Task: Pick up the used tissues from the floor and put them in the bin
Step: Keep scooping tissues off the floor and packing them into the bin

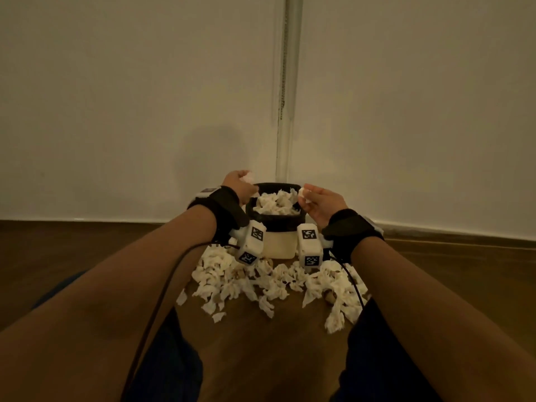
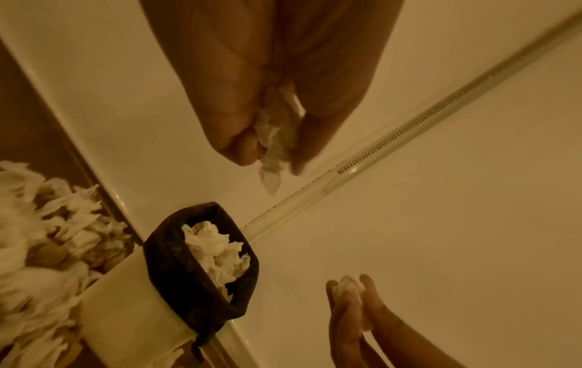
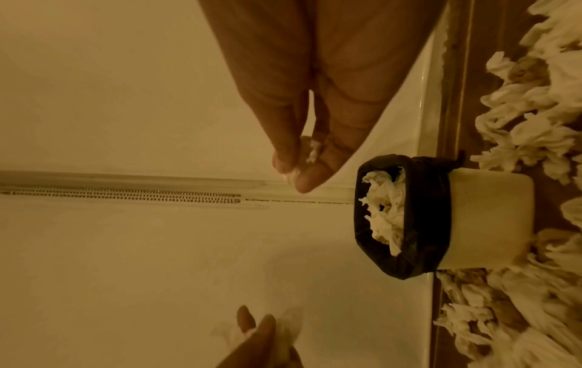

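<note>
Against a plain pale wall, on a wooden floor (image 1: 101, 256), a person holds both hands above a small bin (image 1: 279, 242) lined with a dark bag (image 1: 285, 223). Each grip is closed on a crumpled tissue: the left hand (image 1: 238, 185) pinches one wad (image 1: 247, 177) over the bin's left rim, and the right hand (image 1: 323, 203) pinches another (image 1: 302, 193) at the right rim. To finish this step cleanly, both hands should probably move inward over the opening before letting go, since the bin already looks heaped with tissues (image 1: 275, 203) near its top. Many more tissues (image 1: 261, 282) lie strewn on the floor in front of the bin's base, between the person's forearms.
</note>
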`<state>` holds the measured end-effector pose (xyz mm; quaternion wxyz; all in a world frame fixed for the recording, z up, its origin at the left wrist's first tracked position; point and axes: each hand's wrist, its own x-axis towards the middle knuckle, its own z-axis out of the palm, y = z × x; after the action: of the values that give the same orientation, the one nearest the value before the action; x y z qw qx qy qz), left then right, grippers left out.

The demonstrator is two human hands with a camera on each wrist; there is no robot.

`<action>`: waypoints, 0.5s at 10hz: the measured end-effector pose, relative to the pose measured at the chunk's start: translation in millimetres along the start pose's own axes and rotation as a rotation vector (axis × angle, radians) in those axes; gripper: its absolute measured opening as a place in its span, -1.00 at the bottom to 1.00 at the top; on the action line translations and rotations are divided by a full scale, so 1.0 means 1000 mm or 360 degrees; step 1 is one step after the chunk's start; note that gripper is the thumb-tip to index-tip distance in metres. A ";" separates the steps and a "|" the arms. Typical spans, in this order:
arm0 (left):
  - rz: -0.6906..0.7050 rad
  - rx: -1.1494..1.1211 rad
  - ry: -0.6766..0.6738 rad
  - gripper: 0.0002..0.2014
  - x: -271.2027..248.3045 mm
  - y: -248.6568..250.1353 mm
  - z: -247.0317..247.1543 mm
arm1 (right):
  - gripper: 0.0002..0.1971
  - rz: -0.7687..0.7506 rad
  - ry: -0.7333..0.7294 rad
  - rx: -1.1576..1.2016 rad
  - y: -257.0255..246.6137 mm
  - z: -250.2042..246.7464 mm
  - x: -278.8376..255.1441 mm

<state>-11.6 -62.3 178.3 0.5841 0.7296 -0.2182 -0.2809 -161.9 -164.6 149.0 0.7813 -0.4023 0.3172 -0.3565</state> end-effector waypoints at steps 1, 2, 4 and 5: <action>0.0100 0.0204 -0.0124 -0.55 0.003 0.007 0.004 | -0.69 0.0006 0.0007 0.0032 -0.001 0.003 0.000; 0.0200 0.0190 -0.0201 -0.57 0.008 0.010 0.007 | -0.69 -0.0014 -0.0008 -0.0039 -0.002 0.005 0.003; 0.0252 0.0456 -0.0145 -0.65 0.025 0.003 0.026 | -0.70 -0.0119 0.0061 -0.0266 -0.005 -0.002 0.024; 0.0410 0.0909 -0.0174 -0.67 0.037 -0.004 0.031 | -0.72 -0.0178 0.0139 -0.0513 -0.004 -0.006 0.040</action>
<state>-4.3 -107.8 164.2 0.3737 0.8143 -0.4100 -0.1708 -145.8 -201.1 141.3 0.6711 -0.5236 0.3811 -0.3609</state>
